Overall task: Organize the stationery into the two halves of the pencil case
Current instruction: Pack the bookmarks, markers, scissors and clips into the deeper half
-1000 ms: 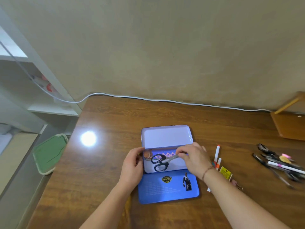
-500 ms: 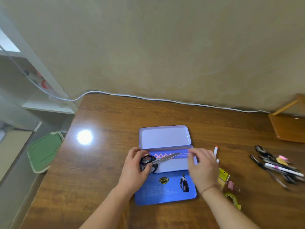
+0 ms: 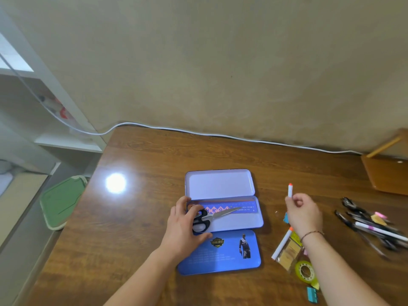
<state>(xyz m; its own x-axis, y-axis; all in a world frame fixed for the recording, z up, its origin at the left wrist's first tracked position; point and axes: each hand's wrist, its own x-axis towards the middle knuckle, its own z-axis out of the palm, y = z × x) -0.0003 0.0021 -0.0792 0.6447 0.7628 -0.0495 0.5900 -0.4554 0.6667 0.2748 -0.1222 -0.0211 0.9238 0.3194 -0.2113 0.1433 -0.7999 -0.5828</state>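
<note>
The blue tin pencil case lies open at the table's middle, its far half (image 3: 219, 183) empty and white inside. The middle tray (image 3: 245, 223) holds a patterned ruler (image 3: 247, 206) along its far wall and black-handled scissors (image 3: 220, 214) lying aslant, blades pointing right. The blue printed lid (image 3: 220, 259) lies nearest me. My left hand (image 3: 183, 226) covers and grips the scissors' handles at the tray's left end. My right hand (image 3: 303, 214), right of the case, pinches a white marker with an orange cap (image 3: 290, 189), held upright above the table.
Right of the case lie a second white marker (image 3: 281, 245), a yellow packet (image 3: 289, 252), a tape roll (image 3: 305, 272) and a teal clip (image 3: 311, 294). A pile of pens (image 3: 373, 226) sits further right. A wooden board (image 3: 386, 173) is at back right, a white cable (image 3: 220, 134) along the wall.
My left hand took over the scissors' handles and settled them in the tray. My right hand left the case, moved right and picked up the orange-capped marker.
</note>
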